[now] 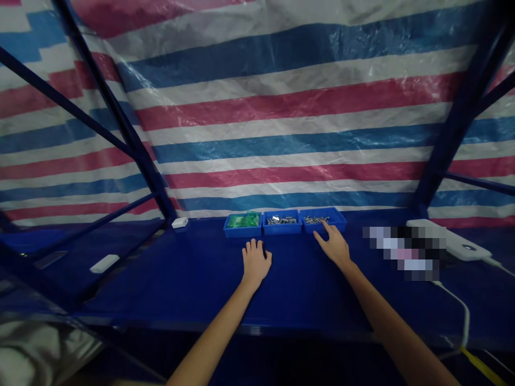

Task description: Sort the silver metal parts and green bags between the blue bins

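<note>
Three small blue bins stand in a row at the back of the blue table. The left bin holds green plastic pieces or bags. Small silvery metal parts fill the middle bin, and more small metal parts lie in the right bin. My right hand is open at the front of the right bin, fingers reaching over its rim by the metal parts. My left hand rests open on the tabletop, in front of the left and middle bins, with nothing seen in it.
On the right lies a white device with a cable, beside a pixelated patch. Small white boxes sit at the left. Blue metal frame posts flank the table, with a striped plastic sheet behind.
</note>
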